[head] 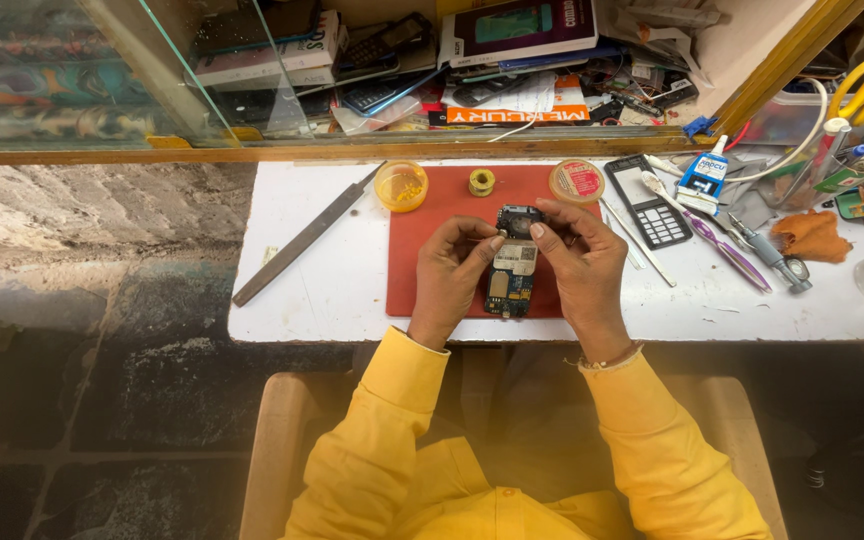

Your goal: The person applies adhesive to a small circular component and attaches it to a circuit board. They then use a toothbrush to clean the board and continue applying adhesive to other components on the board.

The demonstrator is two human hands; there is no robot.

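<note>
An opened mobile phone with its blue circuit board showing (513,272) lies upright on a red work mat (415,260). My left hand (451,275) grips its left side, thumb and fingertip pressed near the top. My right hand (584,265) holds the right side, fingers curled over the upper edge of the phone. Both sleeves are yellow.
On the white bench (292,290) lie a long metal file (304,236), a small yellow tub (401,185), a solder spool (482,181), a round tin (577,181), a keypad phone face (649,201), a glue bottle (704,174), tweezers and screwdrivers (752,252). A cluttered glass case stands behind.
</note>
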